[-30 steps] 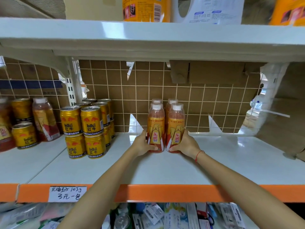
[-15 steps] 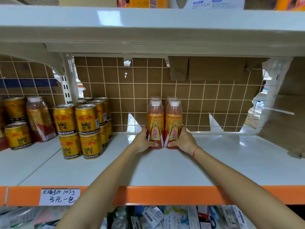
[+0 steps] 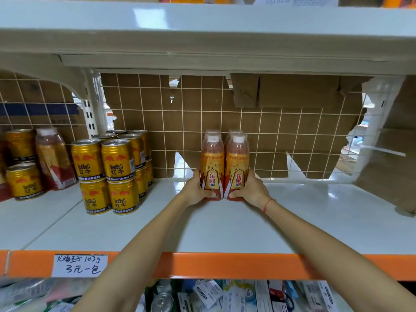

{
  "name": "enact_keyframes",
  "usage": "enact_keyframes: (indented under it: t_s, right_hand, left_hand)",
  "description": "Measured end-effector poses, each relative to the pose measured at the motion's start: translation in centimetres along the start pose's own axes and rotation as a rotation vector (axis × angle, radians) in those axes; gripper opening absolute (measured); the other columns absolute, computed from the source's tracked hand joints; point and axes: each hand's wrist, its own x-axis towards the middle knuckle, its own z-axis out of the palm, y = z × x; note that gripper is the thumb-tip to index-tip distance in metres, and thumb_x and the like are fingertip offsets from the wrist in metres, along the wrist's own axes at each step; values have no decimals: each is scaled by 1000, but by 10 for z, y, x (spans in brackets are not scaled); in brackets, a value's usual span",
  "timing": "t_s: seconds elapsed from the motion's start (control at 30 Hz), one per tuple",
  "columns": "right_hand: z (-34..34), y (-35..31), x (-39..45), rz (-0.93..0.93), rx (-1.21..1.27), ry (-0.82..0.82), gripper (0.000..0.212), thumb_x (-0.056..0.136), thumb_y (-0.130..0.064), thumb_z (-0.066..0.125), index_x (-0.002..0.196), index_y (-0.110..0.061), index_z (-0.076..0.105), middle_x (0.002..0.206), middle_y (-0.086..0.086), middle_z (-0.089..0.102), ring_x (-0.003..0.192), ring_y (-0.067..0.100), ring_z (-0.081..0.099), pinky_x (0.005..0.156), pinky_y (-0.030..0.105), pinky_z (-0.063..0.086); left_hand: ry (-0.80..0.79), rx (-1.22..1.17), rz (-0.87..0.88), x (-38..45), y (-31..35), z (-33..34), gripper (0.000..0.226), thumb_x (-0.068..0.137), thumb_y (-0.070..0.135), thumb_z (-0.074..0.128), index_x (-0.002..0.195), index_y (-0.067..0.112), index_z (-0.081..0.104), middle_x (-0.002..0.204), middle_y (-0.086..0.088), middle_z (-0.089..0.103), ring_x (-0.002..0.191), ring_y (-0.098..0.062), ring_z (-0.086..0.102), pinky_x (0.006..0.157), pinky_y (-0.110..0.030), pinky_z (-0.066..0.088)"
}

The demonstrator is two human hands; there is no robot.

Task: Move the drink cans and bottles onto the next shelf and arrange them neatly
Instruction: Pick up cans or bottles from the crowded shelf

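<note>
Bottles going in, shelf partly stocked

On the white shelf [image 3: 225, 230], left hand [image 3: 195, 192] and right hand [image 3: 251, 190] each clasp a front Dongpeng bottle [image 3: 212, 167]; two stand behind. Stacked Red Bull cans [image 3: 117, 174] are already placed; cans and a bottle on the neighbouring shelf [image 3: 13, 219] likely remain.

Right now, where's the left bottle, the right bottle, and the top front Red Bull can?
left bottle [image 3: 212, 174]: head view, on its label.
right bottle [image 3: 237, 174]: head view, on its label.
top front Red Bull can [image 3: 117, 159]: head view, on its side.

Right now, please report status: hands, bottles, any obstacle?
Left hand grips left front bottle. Right hand grips right front bottle. Both bottles upright on shelf, touching. Stacked cans apart at left.
</note>
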Motion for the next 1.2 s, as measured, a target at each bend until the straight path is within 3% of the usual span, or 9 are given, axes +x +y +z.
enact_keyframes:
  t_s: [0.5, 0.77, 0.9, 1.07, 1.2]
  right_hand:
    - [-3, -2, 0, -33, -41, -17, 84, 63, -28, 86, 128, -15, 35, 124, 5, 58, 112, 25, 57, 95, 44, 48]
    - [-3, -4, -6, -9, -22, -13, 84, 62, -28, 86, 127, -15, 36, 121, 4, 60, 111, 25, 58, 94, 44, 48]
    - [-6, -9, -13, 31, -9, -15, 81, 67, -28, 83, 130, -13, 35, 121, 5, 59, 111, 25, 58, 94, 44, 48]
    - [-21, -23, -27, 64, -36, 61, 79, 81, -33, 72, 143, -12, 28, 138, 9, 50, 123, 28, 50, 96, 42, 45]
    - [-35, -37, -51, -62, -190, 102, 56, 86, -34, 65, 133, -12, 44, 128, 10, 56, 116, 27, 54, 89, 37, 48]
  left_hand:
    - [-9, 15, -18, 0, 1, 1, 81, 81, 12, 74, 142, 16, 21, 136, -4, 48, 124, -23, 49, 100, -37, 44]
    - [-14, 20, -25, -5, 5, 3, 85, 79, 10, 75, 143, 16, 20, 135, -4, 50, 124, -24, 50, 97, -32, 44]
    - [72, -32, -55, -16, 15, 7, 76, 79, 5, 73, 140, 12, 27, 132, -7, 53, 122, -26, 51, 94, -30, 44]
    - [223, 95, -52, -43, 27, 7, 57, 93, 24, 60, 144, 17, 33, 140, -7, 51, 125, -27, 51, 101, -39, 43]
    - [315, 271, -35, -73, 38, -4, 52, 96, 30, 53, 143, 15, 37, 143, -8, 48, 127, -27, 48, 100, -39, 42]
